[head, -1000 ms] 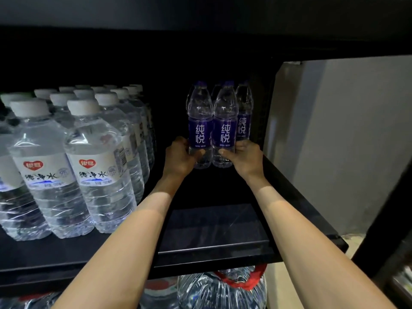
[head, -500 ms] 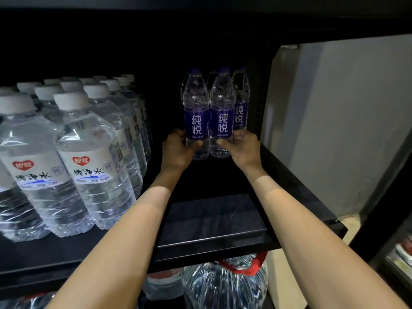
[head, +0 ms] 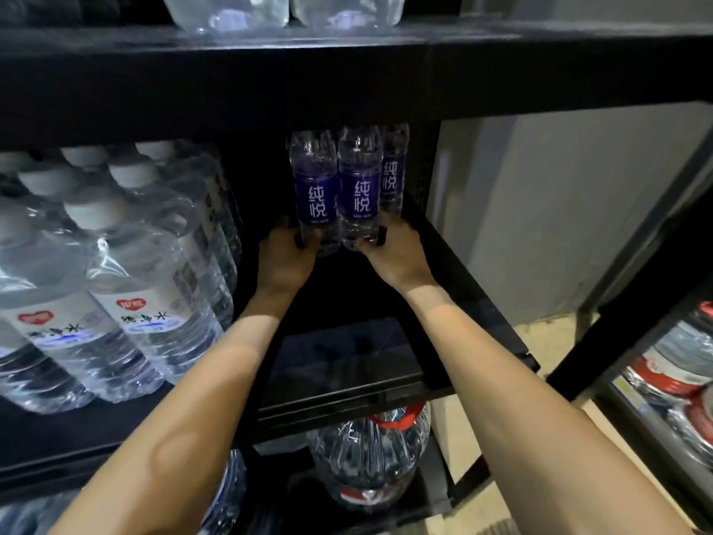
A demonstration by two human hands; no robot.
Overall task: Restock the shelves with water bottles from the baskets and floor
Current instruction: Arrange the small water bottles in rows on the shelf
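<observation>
Two small purple-labelled water bottles stand side by side deep on the black shelf (head: 347, 353). My left hand (head: 285, 256) grips the base of the left purple bottle (head: 314, 195). Around the base of the right purple bottle (head: 360, 191) curl the fingers of my right hand (head: 397, 252). A third purple bottle (head: 393, 171) stands behind them against the shelf's right post. The bottle caps are hidden by the shelf board above.
Rows of large white-capped water bottles (head: 127, 287) fill the shelf's left half. A big jug with a red handle (head: 370, 453) sits on the shelf below. More bottles (head: 679, 368) lie in a rack at right. A grey wall (head: 559, 210) stands beyond.
Both hands have slid the two purple bottles a little deeper into the shelf, and my view has dropped lower, so the upper shelf board now covers the caps.
</observation>
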